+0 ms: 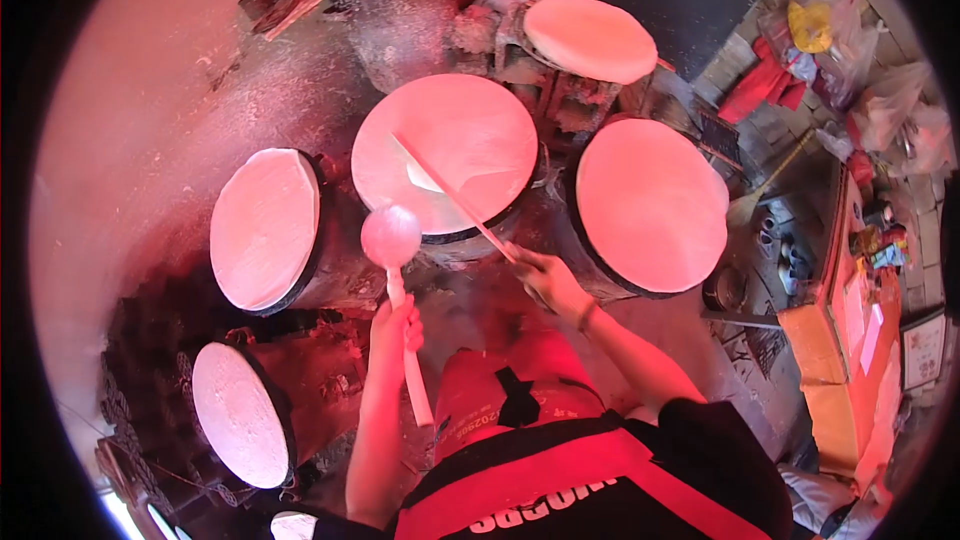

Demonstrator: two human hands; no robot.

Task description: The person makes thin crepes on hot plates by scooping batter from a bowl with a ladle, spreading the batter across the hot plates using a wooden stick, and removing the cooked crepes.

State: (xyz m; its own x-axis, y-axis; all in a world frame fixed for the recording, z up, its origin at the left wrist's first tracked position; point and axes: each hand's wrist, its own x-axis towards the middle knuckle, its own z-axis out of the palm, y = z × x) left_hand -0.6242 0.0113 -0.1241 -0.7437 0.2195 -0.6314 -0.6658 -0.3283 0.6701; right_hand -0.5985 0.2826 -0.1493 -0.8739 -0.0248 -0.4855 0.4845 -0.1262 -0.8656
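Note:
My left hand (397, 324) is wrapped round the wooden handle of a ladle (391, 237), whose round bowl points away from me near the front edge of the middle griddle. My right hand (545, 280) grips the near end of a thin stick (452, 195). The stick reaches across the middle griddle; its far tip is over the round, pale sheet of batter (445, 120) there. A whiter patch (424, 176) lies beside the stick on that sheet. Whether the stick touches the sheet, I cannot tell.
Round griddles with pale sheets stand at the left (265, 230), lower left (240, 415) and right (652, 205). Another round sheet (590, 37) rests on a stand behind. At the right are a broom (745, 208), a cardboard box (815, 345) and plastic bags (845, 40).

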